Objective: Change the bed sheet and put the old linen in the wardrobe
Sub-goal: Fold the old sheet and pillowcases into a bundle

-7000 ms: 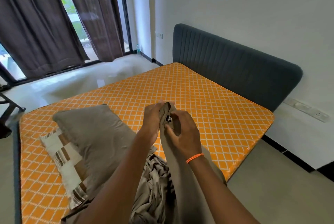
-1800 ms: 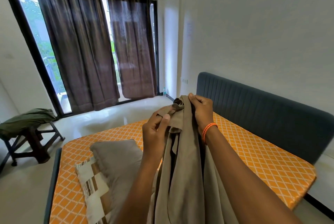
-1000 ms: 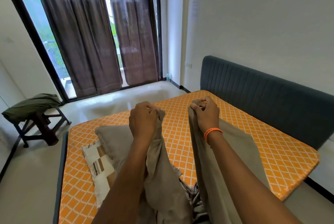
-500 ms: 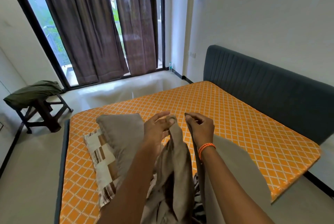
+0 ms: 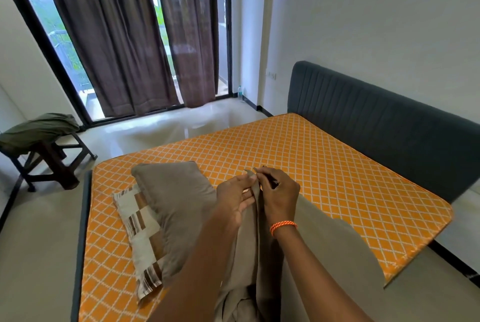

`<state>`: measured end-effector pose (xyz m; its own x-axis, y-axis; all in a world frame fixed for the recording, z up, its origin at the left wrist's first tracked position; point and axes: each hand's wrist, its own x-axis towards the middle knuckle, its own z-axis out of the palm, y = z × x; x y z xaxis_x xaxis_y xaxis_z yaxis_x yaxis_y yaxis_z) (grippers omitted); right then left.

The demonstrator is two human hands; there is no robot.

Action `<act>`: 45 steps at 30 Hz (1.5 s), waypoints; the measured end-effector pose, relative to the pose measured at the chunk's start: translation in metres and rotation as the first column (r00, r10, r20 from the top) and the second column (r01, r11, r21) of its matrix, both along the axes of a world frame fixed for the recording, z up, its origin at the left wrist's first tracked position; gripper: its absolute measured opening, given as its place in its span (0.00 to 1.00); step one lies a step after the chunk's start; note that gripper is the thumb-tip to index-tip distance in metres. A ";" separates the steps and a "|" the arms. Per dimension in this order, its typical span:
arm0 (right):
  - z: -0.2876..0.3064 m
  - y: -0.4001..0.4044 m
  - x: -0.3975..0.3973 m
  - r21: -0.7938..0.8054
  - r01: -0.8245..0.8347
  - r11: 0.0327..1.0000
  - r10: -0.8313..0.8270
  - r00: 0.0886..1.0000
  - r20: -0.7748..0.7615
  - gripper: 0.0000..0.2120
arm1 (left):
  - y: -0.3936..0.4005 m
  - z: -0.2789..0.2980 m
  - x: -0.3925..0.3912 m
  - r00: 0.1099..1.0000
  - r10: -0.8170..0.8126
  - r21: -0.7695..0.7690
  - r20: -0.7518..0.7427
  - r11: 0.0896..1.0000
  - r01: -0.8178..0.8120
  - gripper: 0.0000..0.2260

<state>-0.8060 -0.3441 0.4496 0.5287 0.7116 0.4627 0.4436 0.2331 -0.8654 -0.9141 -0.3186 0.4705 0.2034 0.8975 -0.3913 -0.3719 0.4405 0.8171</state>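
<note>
Presently on view: taupe bed sheet (image 5: 249, 238), raised before the person, its top edge caught between both hands and the rest hanging down toward the near edge of the mattress (image 5: 324, 165). Left hand (image 5: 233, 197): fingers fairly straight, thumb and fingertips pinching the edge. Right hand (image 5: 279, 195): fingers curled, pinching the same edge just beside the left; orange wristband (image 5: 283, 226). Left of the hands: grey pillow (image 5: 176, 199) lying over a patterned pillow (image 5: 140, 230). Beyond the hands: dark headboard (image 5: 376, 116).
</note>
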 end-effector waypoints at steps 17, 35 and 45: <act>-0.002 0.005 0.014 -0.089 -0.147 0.985 0.158 0.977 0.140 0.11 | 0.003 0.002 0.006 0.996 -0.063 0.115 -0.064 0.991 0.070 0.05; 0.001 0.001 0.025 -0.120 -0.154 0.981 0.170 0.976 0.133 0.12 | 0.016 -0.004 0.017 0.978 -0.010 0.289 -0.207 0.955 0.071 0.08; 0.022 0.001 0.030 -0.027 -0.031 0.999 0.032 0.999 0.017 0.15 | 0.026 -0.025 0.028 0.925 0.016 0.648 -0.379 0.718 0.253 0.10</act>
<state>-0.7756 -0.3435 0.4716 0.4977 0.7400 0.4524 0.4517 0.2241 -0.8635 -0.8856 -0.2928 0.4455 0.3047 0.9201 0.2461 -0.0012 -0.2580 0.9661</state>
